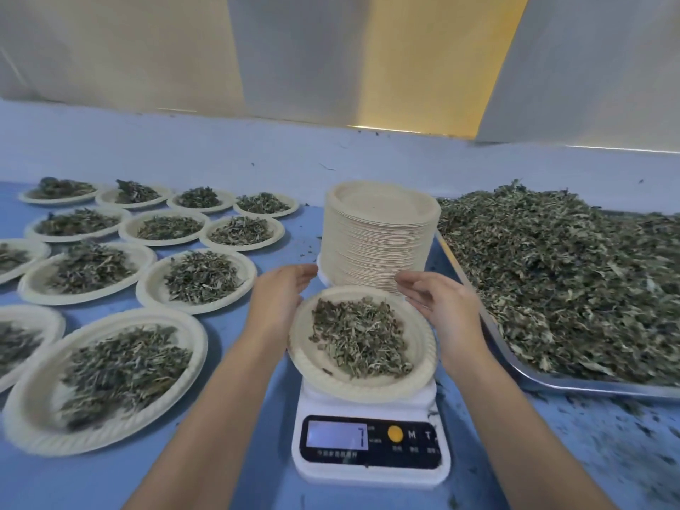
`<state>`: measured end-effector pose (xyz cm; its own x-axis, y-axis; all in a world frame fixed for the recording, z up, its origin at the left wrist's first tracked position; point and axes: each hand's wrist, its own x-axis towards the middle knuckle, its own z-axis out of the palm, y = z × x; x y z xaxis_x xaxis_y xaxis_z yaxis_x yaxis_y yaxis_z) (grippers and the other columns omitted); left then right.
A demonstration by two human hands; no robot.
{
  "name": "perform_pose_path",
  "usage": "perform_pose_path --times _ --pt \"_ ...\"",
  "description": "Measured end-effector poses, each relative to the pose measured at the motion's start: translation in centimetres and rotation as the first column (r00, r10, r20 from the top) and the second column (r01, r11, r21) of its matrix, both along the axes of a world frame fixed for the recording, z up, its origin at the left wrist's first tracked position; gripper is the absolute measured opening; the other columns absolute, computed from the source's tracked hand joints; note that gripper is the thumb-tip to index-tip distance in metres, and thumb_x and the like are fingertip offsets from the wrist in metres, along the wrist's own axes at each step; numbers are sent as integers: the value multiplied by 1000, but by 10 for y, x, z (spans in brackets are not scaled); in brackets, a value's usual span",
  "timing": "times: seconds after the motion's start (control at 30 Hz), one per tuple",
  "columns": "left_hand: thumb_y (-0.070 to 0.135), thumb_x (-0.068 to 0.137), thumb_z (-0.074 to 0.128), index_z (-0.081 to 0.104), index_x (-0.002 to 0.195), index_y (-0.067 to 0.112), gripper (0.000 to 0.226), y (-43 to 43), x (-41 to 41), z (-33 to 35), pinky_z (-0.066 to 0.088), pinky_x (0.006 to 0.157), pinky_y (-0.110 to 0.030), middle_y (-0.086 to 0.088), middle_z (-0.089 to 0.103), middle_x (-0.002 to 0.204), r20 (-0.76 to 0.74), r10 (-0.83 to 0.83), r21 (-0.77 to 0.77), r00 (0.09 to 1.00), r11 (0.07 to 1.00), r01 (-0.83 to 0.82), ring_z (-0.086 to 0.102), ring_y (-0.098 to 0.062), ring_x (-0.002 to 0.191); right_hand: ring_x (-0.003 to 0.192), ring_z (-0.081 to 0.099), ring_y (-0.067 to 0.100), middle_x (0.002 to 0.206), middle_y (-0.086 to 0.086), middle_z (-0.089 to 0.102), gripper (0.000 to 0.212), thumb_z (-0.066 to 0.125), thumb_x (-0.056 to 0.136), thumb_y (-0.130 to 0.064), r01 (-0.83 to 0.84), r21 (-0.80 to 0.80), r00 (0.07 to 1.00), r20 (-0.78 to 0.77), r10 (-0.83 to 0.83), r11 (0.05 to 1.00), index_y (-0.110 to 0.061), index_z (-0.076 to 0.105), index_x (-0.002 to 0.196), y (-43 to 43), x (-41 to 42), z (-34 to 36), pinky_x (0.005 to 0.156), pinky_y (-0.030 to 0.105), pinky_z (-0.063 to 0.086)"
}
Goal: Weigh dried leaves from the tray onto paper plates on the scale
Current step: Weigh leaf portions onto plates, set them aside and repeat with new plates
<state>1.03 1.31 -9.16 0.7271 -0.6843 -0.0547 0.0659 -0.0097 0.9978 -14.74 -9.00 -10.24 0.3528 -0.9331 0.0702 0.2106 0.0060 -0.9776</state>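
On the white scale [369, 450] near the counter [625, 436] edge sits a paper plate [320, 366] of dried leaves [360, 336]. The left hand [279, 300] and right hand [441, 311] flank its rim, fingers relaxed and nearly straight, seemingly just touching it. A leaf-heaped tray [552, 382] lies to the right.

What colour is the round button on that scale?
The button is yellow-orange, on the white scale; the head view shows it best.

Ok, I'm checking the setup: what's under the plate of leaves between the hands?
A white scale, its display and buttons showing in front. The plate covers its top, so the weighing surface is hidden.
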Motion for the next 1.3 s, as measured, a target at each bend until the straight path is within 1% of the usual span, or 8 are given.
perform_pose_path --times 0.2,0.43,0.67,0.77,0.87,0.97,1.17,1.3 --pt "10 93 41 66 91 14 25 -2 -2 -8 45 97 -32 -7 66 112 -167 -25 -69 986 998 13 60 -17 108 95 69 25 96 18 72 26 45 88 6 17 11 998 52 -17 1000 5 71 92 3 2 -3 91 33 53" --pt "10 89 59 69 94 14 12 5 10 4 53 76 -33 -4 72 92 -209 -11 -34 978 999 4 68 -20 85 93 70 23 95 16 73 26 45 86 6 31 17 993 114 -33 999 4 70 92 8 13 13 87 30 54" --pt "-6 87 56 67 102 9 24 23 50 38 56 75 -35 -4 74 95 -224 -33 -115 974 993 7 70 -18 80 91 67 21 91 10 72 29 45 82 8 -4 34 987 160 -1 999 -6 70 80 22 55 44 84 29 52" --pt "-8 87 53 67 97 6 23 36 75 54 58 67 -32 -5 74 91 -220 45 -137 974 988 -77 69 -17 71 97 66 18 97 0 72 27 50 82 3 -45 29 994 97 42 999 -15 71 84 32 82 53 84 34 51" --pt "-7 87 55 68 100 6 23 52 108 62 56 78 -36 -5 73 93 -200 159 -139 967 972 -188 68 -18 76 98 63 17 101 -2 69 23 53 82 -1 -75 -20 997 17 76 997 -18 69 88 44 113 57 86 34 50" --pt "-4 86 57 70 100 8 22 69 142 64 52 90 -41 -6 72 99 -189 286 -135 940 940 -313 67 -22 90 76 54 17 84 0 59 14 55 83 -6 -203 -23 975 -94 200 979 -19 60 82 56 144 60 69 30 46" --pt "0 89 57 66 111 8 26 99 203 55 45 100 -45 -9 66 114 -280 462 -153 841 844 -514 60 -26 109 63 61 24 83 14 58 11 51 91 -1 -396 271 881 -159 446 877 -7 55 84 81 211 63 44 29 55" --pt "16 90 62 64 117 7 29 125 244 51 53 86 -40 -12 67 111 -368 486 -127 793 818 -561 64 -23 91 68 65 24 95 18 63 6 52 92 1 -454 326 859 -89 505 829 -1 56 97 95 265 64 50 32 58"
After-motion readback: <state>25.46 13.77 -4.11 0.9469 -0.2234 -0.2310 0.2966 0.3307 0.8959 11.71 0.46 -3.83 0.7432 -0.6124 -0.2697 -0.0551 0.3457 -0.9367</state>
